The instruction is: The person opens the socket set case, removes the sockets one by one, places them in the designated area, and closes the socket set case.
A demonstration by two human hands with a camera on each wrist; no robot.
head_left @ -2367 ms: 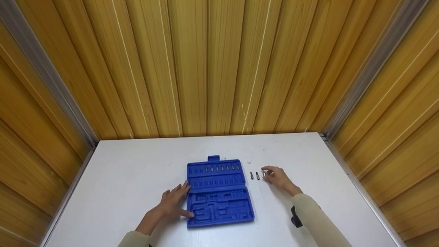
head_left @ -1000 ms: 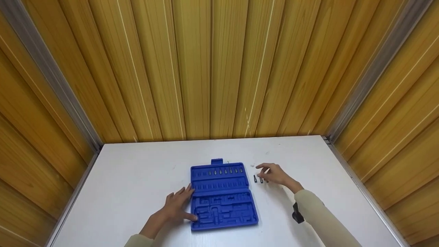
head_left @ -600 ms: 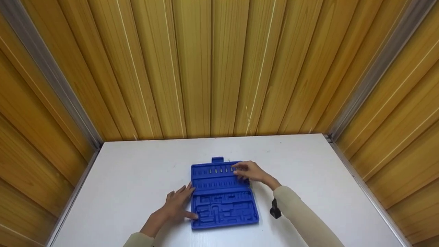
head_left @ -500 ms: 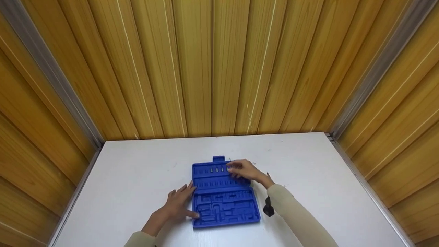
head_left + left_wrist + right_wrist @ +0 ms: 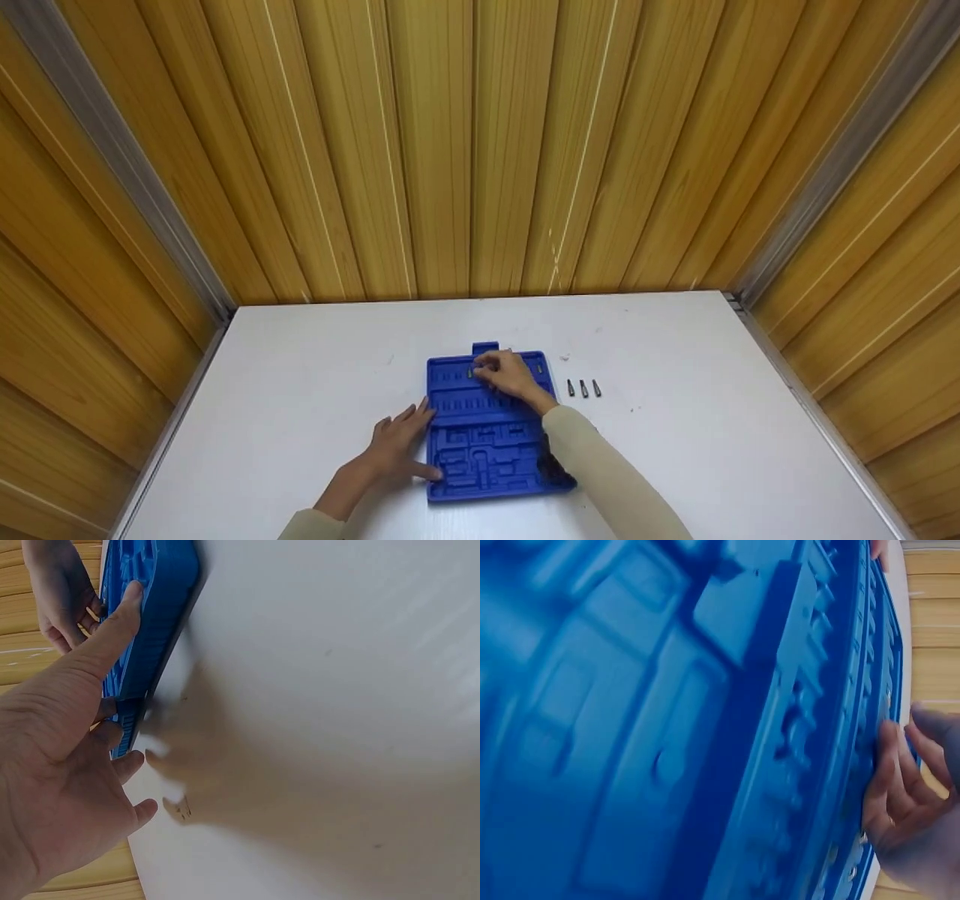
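Rising behind everything, the ribbed wall [image 5: 480, 150] wears a yellow-brown wood-grain print. Below it spreads the smooth white counter [image 5: 315, 375], dotted with a few dark specks. Toward its near side the blue case [image 5: 495, 421] lies open flat, hard moulded plastic: angular recesses fill the near half, narrow slots line the far half, and a latch [image 5: 485, 348] juts from the far rim. Two pale sleeves reach in, the right sleeve [image 5: 611, 469] now crossing the case's right edge; moments ago it lay wholly out over the counter. The left hand [image 5: 395, 448] stays at the case's left side, fingers spread wide, thumb over the rim. The right hand [image 5: 511, 373] has moved left, from beyond the case to its far half; thumb and fingers are narrowed together, and I can't tell whether they hold anything. Smallest are the slim, tapered, dark metallic bits. Three loose bits [image 5: 583, 388] lie side by side on the counter, right of the case; earlier only two lay clear of the fingers. In the far row, one seated bit [image 5: 470, 372] shows just left of the right fingertips and another bit [image 5: 540, 369] farther right; the hand hides the slots between.
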